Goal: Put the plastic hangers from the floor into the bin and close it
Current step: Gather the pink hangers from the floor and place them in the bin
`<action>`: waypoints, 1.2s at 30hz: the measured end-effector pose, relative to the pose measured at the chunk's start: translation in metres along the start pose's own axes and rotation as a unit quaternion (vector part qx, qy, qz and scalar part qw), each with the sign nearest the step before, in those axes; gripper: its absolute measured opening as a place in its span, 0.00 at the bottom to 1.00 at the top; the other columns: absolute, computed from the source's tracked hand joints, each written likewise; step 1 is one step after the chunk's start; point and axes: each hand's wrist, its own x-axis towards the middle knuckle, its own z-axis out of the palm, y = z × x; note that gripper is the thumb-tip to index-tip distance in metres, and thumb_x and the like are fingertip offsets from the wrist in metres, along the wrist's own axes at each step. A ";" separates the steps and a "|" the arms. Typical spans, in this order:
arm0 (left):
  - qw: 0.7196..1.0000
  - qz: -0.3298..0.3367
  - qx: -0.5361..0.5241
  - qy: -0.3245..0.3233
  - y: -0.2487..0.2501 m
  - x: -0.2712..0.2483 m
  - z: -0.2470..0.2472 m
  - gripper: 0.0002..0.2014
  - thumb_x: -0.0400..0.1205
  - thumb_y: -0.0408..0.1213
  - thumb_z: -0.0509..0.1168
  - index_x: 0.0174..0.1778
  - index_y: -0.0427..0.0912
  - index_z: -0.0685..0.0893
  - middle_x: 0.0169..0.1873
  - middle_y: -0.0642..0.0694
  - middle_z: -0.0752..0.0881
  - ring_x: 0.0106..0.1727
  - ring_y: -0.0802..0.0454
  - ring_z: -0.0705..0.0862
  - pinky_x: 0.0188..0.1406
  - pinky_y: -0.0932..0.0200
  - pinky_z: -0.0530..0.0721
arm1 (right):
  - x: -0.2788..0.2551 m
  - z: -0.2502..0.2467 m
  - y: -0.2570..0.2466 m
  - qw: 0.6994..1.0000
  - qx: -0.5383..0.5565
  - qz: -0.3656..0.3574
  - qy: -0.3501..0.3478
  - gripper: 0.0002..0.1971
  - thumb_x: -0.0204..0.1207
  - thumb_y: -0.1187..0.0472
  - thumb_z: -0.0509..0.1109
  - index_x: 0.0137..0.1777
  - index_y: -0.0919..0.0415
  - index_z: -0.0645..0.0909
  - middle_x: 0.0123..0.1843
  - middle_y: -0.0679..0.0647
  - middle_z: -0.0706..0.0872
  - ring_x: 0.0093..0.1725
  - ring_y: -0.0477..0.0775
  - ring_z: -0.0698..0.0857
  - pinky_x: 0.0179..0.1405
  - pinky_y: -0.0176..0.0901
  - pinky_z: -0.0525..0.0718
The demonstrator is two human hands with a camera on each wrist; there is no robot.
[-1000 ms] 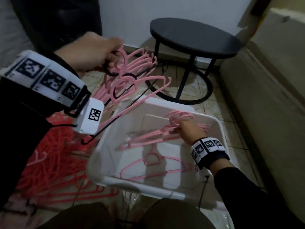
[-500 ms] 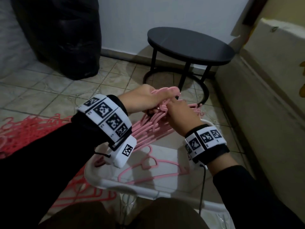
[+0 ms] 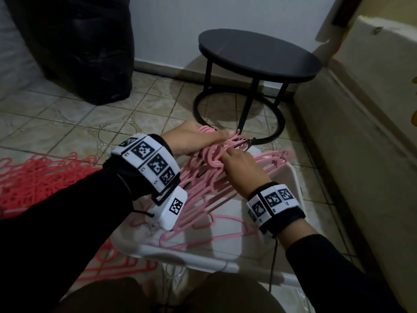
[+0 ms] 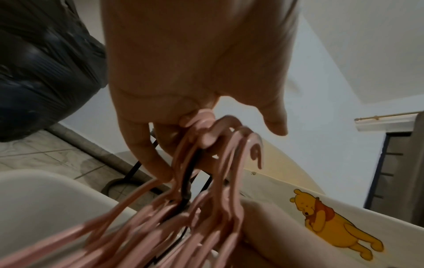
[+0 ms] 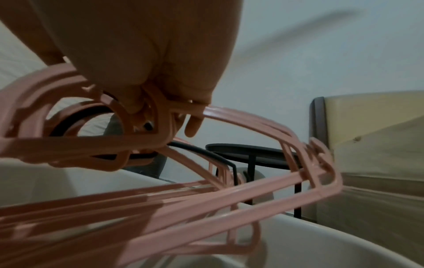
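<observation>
Both hands grip one bunch of pink hangers by the hooks above the white bin: left hand curled round them, right hand pinching. They look mid-loading; lowering and letting go seems next. A few hangers already lie inside. The red pile waits on the floor.

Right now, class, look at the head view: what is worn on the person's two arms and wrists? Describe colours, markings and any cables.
Both arms are in long black sleeves. The left wrist band is black, faced with white tiles bearing black square-pattern markers; a white box with one such marker hangs below it. The right wrist band matches, with smaller tiles. A thin black cable hangs from it. The left hand and right hand are bare.
</observation>
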 end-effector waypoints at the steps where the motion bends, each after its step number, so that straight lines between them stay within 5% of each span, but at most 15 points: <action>1: 1.000 -0.001 0.012 -0.011 0.000 0.001 0.002 0.22 0.67 0.58 0.75 0.39 0.41 0.83 0.29 0.42 0.83 0.25 0.54 0.78 0.26 0.63 0.73 | 0.001 0.002 -0.001 1.000 -0.005 -0.004 -0.001 0.19 0.80 0.65 0.59 0.72 0.61 0.71 0.64 0.62 0.79 0.63 0.64 0.78 0.61 0.54 0.73; 5: 0.998 0.028 0.055 -0.022 -0.003 0.004 0.008 0.18 0.70 0.47 0.79 0.35 0.35 0.84 0.31 0.40 0.86 0.31 0.53 0.82 0.38 0.57 0.83 | 0.004 0.013 -0.006 1.000 0.011 0.006 0.011 0.19 0.79 0.67 0.56 0.69 0.63 0.74 0.66 0.63 0.79 0.63 0.64 0.79 0.63 0.56 0.74; 10: 0.994 0.056 0.082 0.034 -0.010 0.009 0.005 0.14 0.73 0.46 0.75 0.30 0.42 0.80 0.26 0.43 0.78 0.28 0.53 0.75 0.33 0.58 0.71 | 0.005 0.018 0.009 0.994 -0.030 0.089 0.057 0.25 0.76 0.51 0.66 0.72 0.57 0.69 0.71 0.58 0.73 0.73 0.60 0.69 0.78 0.70 0.51; 12: 0.995 0.043 0.065 0.068 -0.013 0.013 -0.002 0.12 0.72 0.45 0.75 0.32 0.41 0.82 0.27 0.43 0.80 0.27 0.54 0.76 0.32 0.58 0.72 | -0.002 0.019 0.028 0.980 0.061 0.119 0.146 0.32 0.67 0.42 0.74 0.67 0.56 0.73 0.68 0.56 0.73 0.69 0.58 0.70 0.75 0.61 0.62; 15: 0.992 0.034 0.040 0.115 -0.018 0.019 -0.016 0.13 0.70 0.44 0.77 0.35 0.36 0.86 0.29 0.41 0.85 0.29 0.53 0.79 0.33 0.58 0.76 | -0.023 0.022 0.061 0.883 0.275 0.284 0.254 0.19 0.71 0.51 0.75 0.56 0.58 0.75 0.55 0.50 0.75 0.55 0.51 0.76 0.52 0.40 0.72; 16: 0.991 0.037 0.036 0.126 -0.018 0.020 -0.020 0.14 0.70 0.43 0.77 0.37 0.33 0.87 0.30 0.40 0.85 0.30 0.52 0.80 0.34 0.57 0.76 | -0.028 0.029 0.072 0.862 0.298 0.347 0.217 0.11 0.74 0.55 0.72 0.50 0.59 0.76 0.49 0.52 0.77 0.50 0.53 0.78 0.45 0.40 0.73; 18: 0.989 0.044 0.030 0.139 -0.019 0.023 -0.026 0.16 0.70 0.43 0.77 0.38 0.31 0.86 0.31 0.38 0.85 0.31 0.52 0.79 0.34 0.57 0.75 | -0.023 0.052 0.083 0.893 0.238 0.382 0.001 0.07 0.76 0.59 0.69 0.42 0.64 0.80 0.41 0.59 0.84 0.47 0.61 0.83 0.40 0.44 0.79; 20: 0.989 0.050 0.025 0.136 -0.019 0.025 -0.029 0.21 0.68 0.46 0.77 0.40 0.27 0.86 0.35 0.32 0.87 0.32 0.51 0.81 0.35 0.56 0.77 | -0.010 0.090 0.076 0.909 0.186 0.308 -0.210 0.12 0.75 0.59 0.72 0.51 0.69 0.86 0.50 0.66 0.89 0.54 0.65 0.87 0.53 0.49 0.84; 22: 0.990 0.050 0.021 0.128 -0.020 0.027 -0.030 0.24 0.67 0.47 0.78 0.45 0.27 0.86 0.40 0.32 0.89 0.33 0.50 0.82 0.37 0.55 0.79 | 0.004 0.131 0.059 0.907 0.169 0.224 -0.315 0.14 0.73 0.59 0.75 0.56 0.66 0.86 0.57 0.63 0.88 0.59 0.62 0.86 0.57 0.43 0.82; 24: 0.992 0.055 0.025 0.115 -0.020 0.028 -0.029 0.24 0.68 0.47 0.78 0.46 0.27 0.86 0.40 0.33 0.89 0.33 0.50 0.83 0.37 0.55 0.80 | 0.019 0.172 0.043 0.913 0.156 0.164 -0.340 0.15 0.68 0.57 0.79 0.54 0.57 0.86 0.57 0.58 0.87 0.60 0.58 0.85 0.55 0.38 0.80; 27: 0.994 0.056 0.036 0.092 -0.019 0.028 -0.027 0.19 0.70 0.45 0.77 0.42 0.30 0.86 0.30 0.41 0.86 0.30 0.52 0.81 0.33 0.60 0.80 | 0.034 0.215 0.032 0.925 0.154 0.119 -0.326 0.20 0.64 0.53 0.76 0.57 0.49 0.81 0.60 0.57 0.85 0.61 0.60 0.85 0.61 0.52 0.82; 29: 0.994 0.061 0.028 0.091 -0.020 0.027 -0.027 0.14 0.70 0.44 0.77 0.37 0.36 0.85 0.26 0.47 0.82 0.27 0.55 0.79 0.28 0.65 0.77 | 0.035 0.208 0.014 0.923 0.181 0.107 -0.321 0.27 0.67 0.54 0.74 0.67 0.50 0.74 0.66 0.58 0.82 0.64 0.60 0.82 0.64 0.57 0.79; 32: 0.992 0.070 0.016 0.100 -0.023 0.029 -0.028 0.19 0.70 0.44 0.78 0.42 0.29 0.86 0.29 0.44 0.82 0.29 0.53 0.79 0.33 0.60 0.76 | 0.029 0.213 -0.006 0.924 0.166 0.136 -0.317 0.45 0.62 0.49 0.75 0.78 0.51 0.58 0.72 0.55 0.76 0.70 0.60 0.77 0.68 0.58 0.77; 36: 0.992 0.077 0.023 0.098 -0.025 0.033 -0.030 0.20 0.70 0.44 0.78 0.44 0.27 0.86 0.30 0.43 0.83 0.31 0.52 0.79 0.35 0.56 0.77 | 0.027 0.225 -0.027 0.914 0.138 0.162 -0.345 0.42 0.66 0.47 0.69 0.78 0.59 0.57 0.71 0.60 0.70 0.72 0.66 0.71 0.69 0.63 0.73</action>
